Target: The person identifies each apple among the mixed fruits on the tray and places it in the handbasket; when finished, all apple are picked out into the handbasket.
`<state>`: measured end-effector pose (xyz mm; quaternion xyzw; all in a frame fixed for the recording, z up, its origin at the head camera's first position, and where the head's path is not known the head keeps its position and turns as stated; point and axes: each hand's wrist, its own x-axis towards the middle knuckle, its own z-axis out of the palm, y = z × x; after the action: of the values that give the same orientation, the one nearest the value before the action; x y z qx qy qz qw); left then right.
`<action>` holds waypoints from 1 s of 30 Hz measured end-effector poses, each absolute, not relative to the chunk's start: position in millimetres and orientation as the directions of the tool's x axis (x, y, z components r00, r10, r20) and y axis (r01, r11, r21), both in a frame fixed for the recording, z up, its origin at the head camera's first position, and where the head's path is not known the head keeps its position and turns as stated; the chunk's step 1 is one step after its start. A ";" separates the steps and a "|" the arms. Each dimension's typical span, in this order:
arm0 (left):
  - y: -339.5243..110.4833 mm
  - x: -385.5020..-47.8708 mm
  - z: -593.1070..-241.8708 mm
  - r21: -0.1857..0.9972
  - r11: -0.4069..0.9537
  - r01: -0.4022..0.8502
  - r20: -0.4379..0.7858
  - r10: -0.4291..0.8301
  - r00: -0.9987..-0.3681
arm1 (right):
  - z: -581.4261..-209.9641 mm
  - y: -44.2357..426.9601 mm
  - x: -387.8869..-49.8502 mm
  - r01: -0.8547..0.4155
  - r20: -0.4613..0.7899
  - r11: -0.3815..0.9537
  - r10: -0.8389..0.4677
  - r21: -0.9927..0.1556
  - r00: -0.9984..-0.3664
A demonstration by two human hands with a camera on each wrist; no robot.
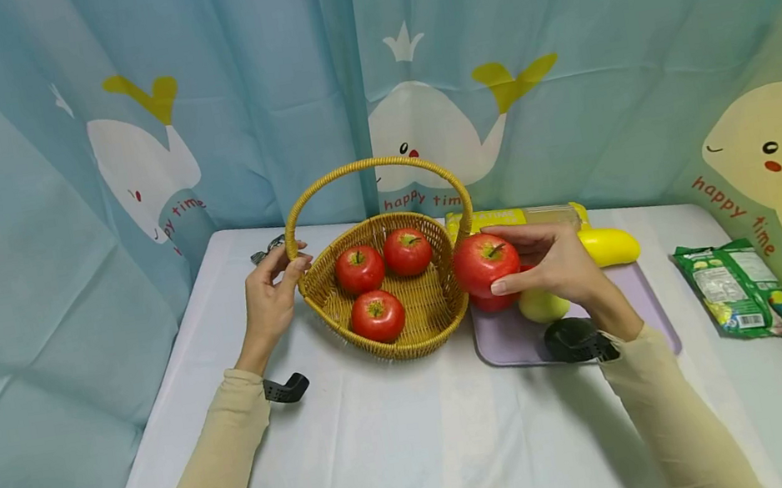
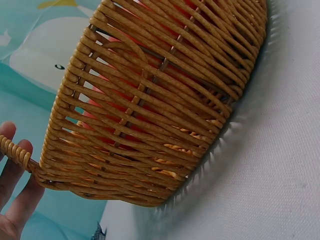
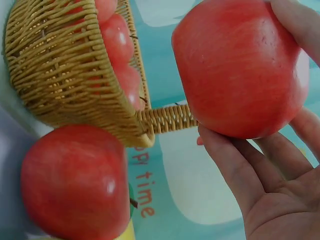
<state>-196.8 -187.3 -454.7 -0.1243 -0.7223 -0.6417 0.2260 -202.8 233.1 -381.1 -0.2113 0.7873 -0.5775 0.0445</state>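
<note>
A woven basket (image 1: 424, 302) with a tall arched handle (image 1: 370, 164) stands on the table, holding three red apples (image 1: 377, 316). At the handle's left base my left hand (image 1: 269, 292) grips it with fingers and thumb; in the left wrist view the fingers (image 2: 22, 200) curl about the wrapped handle end. My right hand (image 1: 556, 260) holds another red apple (image 3: 240, 70) between thumb and fingers, raised beside the basket's right rim. Below it, a further red apple (image 3: 75, 182) lies on the lilac tray (image 1: 513, 350), partly hidden in the head view.
The tray also bears a pale green fruit (image 1: 546, 305) and a yellow fruit (image 1: 611, 245). A yellow package (image 1: 501, 218) lies behind them. At the right is a green snack bag (image 1: 743, 292). A small dark item (image 1: 264, 254) sits behind my left hand. Curtains (image 1: 306, 79) enclose the table.
</note>
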 end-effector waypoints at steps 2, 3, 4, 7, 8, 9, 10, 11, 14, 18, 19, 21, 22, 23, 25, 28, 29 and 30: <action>-187.1 -196.6 -454.5 0.871 0.148 0.468 0.485 -0.112 -0.867 | -381.5 230.2 -203.1 -0.274 0.165 0.243 -0.389 -0.930 -0.906; -187.0 -196.6 -454.7 0.872 0.150 0.466 0.483 -0.112 -0.868 | -382.0 229.1 -203.5 -0.269 0.159 0.247 -0.389 -0.931 -0.907; -187.0 -196.5 -454.8 0.873 0.150 0.464 0.482 -0.113 -0.869 | -382.5 228.0 -203.9 -0.267 0.156 0.252 -0.389 -0.930 -0.908; -187.0 -196.2 -455.1 0.875 0.149 0.460 0.478 -0.115 -0.871 | -384.0 224.4 -204.9 -0.266 0.147 0.264 -0.397 -0.927 -0.906; -187.0 -196.2 -455.2 0.875 0.150 0.461 0.478 -0.115 -0.871 | -384.4 223.2 -205.2 -0.266 0.145 0.267 -0.402 -0.926 -0.904; -187.2 -196.3 -455.2 0.875 0.150 0.461 0.479 -0.115 -0.870 | -384.8 222.0 -205.5 -0.269 0.144 0.269 -0.408 -0.925 -0.902; -187.2 -196.2 -455.2 0.874 0.150 0.462 0.480 -0.115 -0.870 | -385.0 220.6 -205.8 -0.271 0.143 0.267 -0.416 -0.925 -0.898; -187.3 -196.2 -455.2 0.873 0.152 0.463 0.481 -0.115 -0.869 | -385.0 219.2 -206.0 -0.272 0.142 0.263 -0.425 -0.926 -0.894; -187.5 -196.7 -455.5 0.870 0.159 0.467 0.486 -0.115 -0.866 | -385.0 214.7 -206.7 -0.274 0.140 0.246 -0.452 -0.930 -0.881; -187.5 -197.6 -456.2 0.868 0.162 0.469 0.489 -0.116 -0.865 | -384.9 208.4 -208.0 -0.276 0.136 0.235 -0.478 -0.932 -0.868; -187.5 -197.6 -456.3 0.867 0.161 0.471 0.490 -0.115 -0.864 | -385.3 206.8 -208.3 -0.279 0.136 0.235 -0.483 -0.931 -0.865; -187.6 -197.5 -456.5 0.866 0.162 0.473 0.493 -0.114 -0.863 | -386.1 203.7 -209.2 -0.280 0.133 0.239 -0.492 -0.930 -0.860; -187.6 -197.4 -456.4 0.866 0.160 0.475 0.494 -0.113 -0.862 | -386.7 202.2 -209.7 -0.282 0.131 0.241 -0.499 -0.929 -0.857; -187.6 -197.2 -456.3 0.865 0.158 0.476 0.494 -0.113 -0.862 | -387.5 200.6 -210.1 -0.284 0.129 0.241 -0.508 -0.928 -0.852; -187.6 -197.0 -456.2 0.864 0.156 0.478 0.496 -0.111 -0.861 | -388.5 197.4 -210.6 -0.282 0.122 0.243 -0.519 -0.928 -0.846; -187.4 -196.8 -456.1 0.865 0.155 0.478 0.496 -0.110 -0.861 | -389.0 192.0 -210.6 -0.284 0.113 0.252 -0.532 -0.925 -0.839; -187.5 -196.9 -456.2 0.865 0.155 0.477 0.495 -0.110 -0.862 | -389.0 190.0 -210.7 -0.287 0.112 0.254 -0.537 -0.924 -0.836; -187.7 -196.9 -456.3 0.865 0.156 0.476 0.494 -0.110 -0.862 | -388.7 187.9 -210.7 -0.288 0.112 0.253 -0.541 -0.924 -0.833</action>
<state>-196.9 -187.7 -456.3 -0.1265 -0.7247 -0.6372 0.2300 -210.7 187.9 -388.7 -0.2647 0.7830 -0.5510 0.1150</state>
